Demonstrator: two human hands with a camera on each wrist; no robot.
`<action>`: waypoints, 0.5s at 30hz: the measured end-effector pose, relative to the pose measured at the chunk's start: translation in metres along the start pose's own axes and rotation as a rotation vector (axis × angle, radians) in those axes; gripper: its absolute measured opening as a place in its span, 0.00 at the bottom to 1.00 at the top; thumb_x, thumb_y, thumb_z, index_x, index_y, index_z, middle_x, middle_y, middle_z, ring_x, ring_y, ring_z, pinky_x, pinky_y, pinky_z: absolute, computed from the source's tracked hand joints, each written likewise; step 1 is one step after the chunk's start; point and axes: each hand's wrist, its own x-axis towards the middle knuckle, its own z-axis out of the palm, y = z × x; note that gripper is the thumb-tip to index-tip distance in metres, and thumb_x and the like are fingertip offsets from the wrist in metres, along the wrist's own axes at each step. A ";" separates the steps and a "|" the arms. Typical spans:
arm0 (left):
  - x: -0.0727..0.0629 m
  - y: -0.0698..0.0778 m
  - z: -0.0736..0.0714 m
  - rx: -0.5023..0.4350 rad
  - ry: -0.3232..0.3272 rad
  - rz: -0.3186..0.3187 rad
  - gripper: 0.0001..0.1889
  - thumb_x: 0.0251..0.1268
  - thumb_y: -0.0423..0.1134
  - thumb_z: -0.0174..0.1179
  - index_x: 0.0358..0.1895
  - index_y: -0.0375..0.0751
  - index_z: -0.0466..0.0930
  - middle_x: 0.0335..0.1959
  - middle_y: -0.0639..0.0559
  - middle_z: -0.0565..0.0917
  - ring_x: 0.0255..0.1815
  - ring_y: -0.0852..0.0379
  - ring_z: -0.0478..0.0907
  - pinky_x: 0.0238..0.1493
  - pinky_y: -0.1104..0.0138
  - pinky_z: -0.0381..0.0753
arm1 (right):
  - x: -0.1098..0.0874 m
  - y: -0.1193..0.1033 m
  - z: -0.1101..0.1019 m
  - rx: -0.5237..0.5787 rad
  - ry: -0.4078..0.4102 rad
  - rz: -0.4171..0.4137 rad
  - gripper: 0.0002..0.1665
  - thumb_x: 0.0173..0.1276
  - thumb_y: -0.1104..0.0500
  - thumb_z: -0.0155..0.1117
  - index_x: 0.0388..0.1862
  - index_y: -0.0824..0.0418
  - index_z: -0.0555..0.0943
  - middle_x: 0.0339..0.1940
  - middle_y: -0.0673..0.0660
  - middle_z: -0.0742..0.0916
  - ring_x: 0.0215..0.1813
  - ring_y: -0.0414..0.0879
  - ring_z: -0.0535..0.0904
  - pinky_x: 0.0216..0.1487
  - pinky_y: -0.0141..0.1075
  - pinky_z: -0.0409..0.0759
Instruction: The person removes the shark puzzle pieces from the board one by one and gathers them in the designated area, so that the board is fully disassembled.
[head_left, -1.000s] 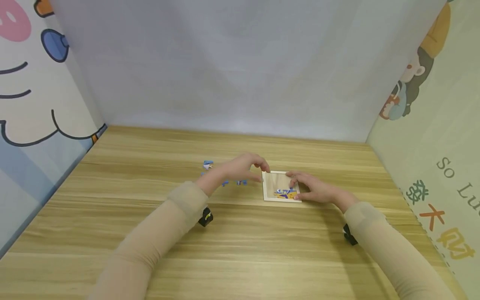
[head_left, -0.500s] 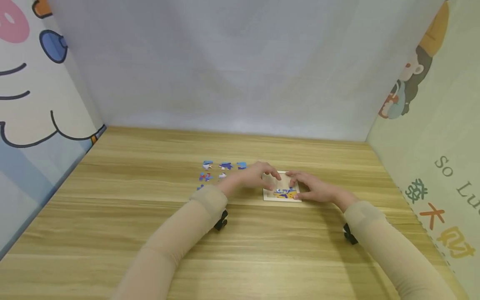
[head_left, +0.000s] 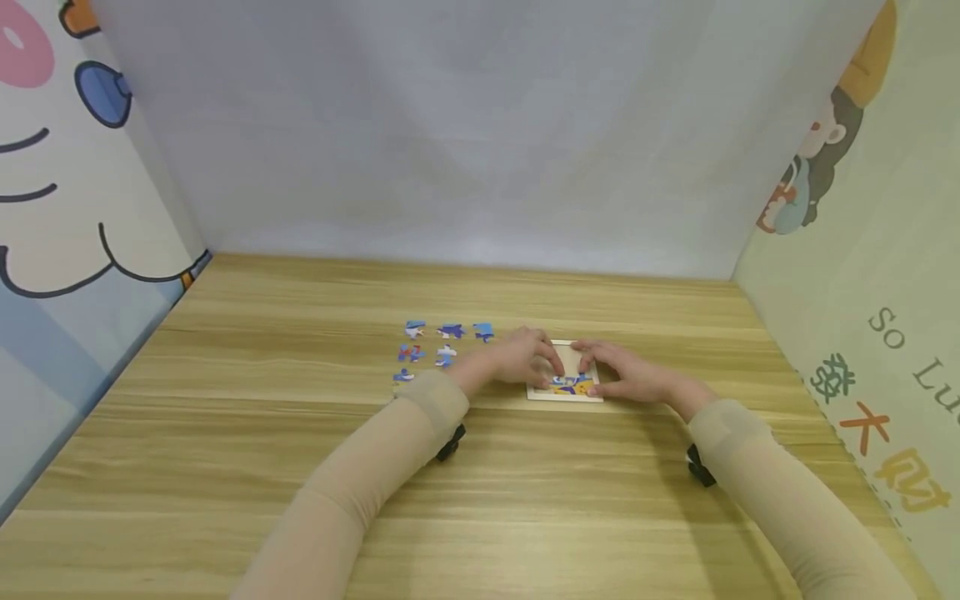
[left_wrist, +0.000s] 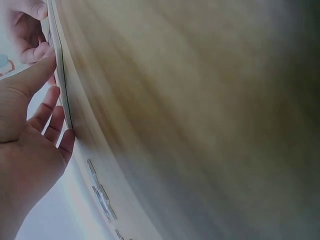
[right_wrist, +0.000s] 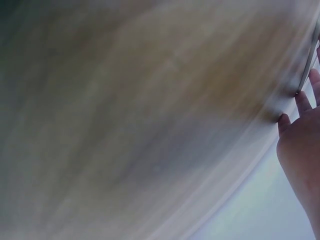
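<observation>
A pale-framed jigsaw puzzle tray [head_left: 564, 398] lies on the table with several joined yellow, blue and white pieces [head_left: 573, 387] along its near side. My left hand [head_left: 522, 357] reaches over its left side, with index finger and thumb apart, fingertips right at the pieces; nothing shows pinched between them. My right hand [head_left: 628, 373] holds the right side of the tray, thumb at the near right corner and fingers bent over the far edge and inside. In the left wrist view the tray [left_wrist: 65, 95] appears edge-on beside the left fingers. Part of the tray is hidden under the hands.
Several loose puzzle pieces [head_left: 452, 331] lie in rows on the table [head_left: 480, 500] left of the tray, some partly hidden by the left forearm. A pale curtain [head_left: 465, 150] hangs behind the table, and printed panels [head_left: 862, 333] stand at both sides.
My left hand has moved right and nearer, from beside the tray onto its pieces, uncovering loose pieces on the left. My right hand stays at the tray's right side.
</observation>
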 end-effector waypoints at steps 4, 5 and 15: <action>0.000 0.006 0.000 -0.003 0.008 -0.025 0.12 0.58 0.45 0.65 0.46 0.57 0.83 0.56 0.52 0.73 0.58 0.54 0.65 0.63 0.57 0.61 | 0.000 0.001 -0.001 0.006 0.001 0.007 0.13 0.64 0.58 0.64 0.45 0.57 0.73 0.72 0.63 0.64 0.74 0.64 0.51 0.69 0.61 0.48; 0.000 0.007 0.000 -0.010 0.008 -0.038 0.12 0.58 0.45 0.65 0.46 0.57 0.83 0.55 0.52 0.73 0.57 0.54 0.65 0.62 0.58 0.62 | 0.000 0.002 -0.001 0.007 0.001 0.008 0.13 0.64 0.58 0.65 0.45 0.57 0.73 0.72 0.63 0.64 0.74 0.63 0.51 0.70 0.61 0.48; 0.001 0.009 0.000 -0.067 0.015 -0.065 0.12 0.55 0.40 0.67 0.44 0.55 0.82 0.46 0.57 0.76 0.51 0.58 0.67 0.59 0.58 0.62 | 0.000 0.001 0.000 0.008 0.007 0.004 0.13 0.64 0.57 0.64 0.45 0.56 0.73 0.72 0.64 0.64 0.74 0.64 0.51 0.70 0.62 0.47</action>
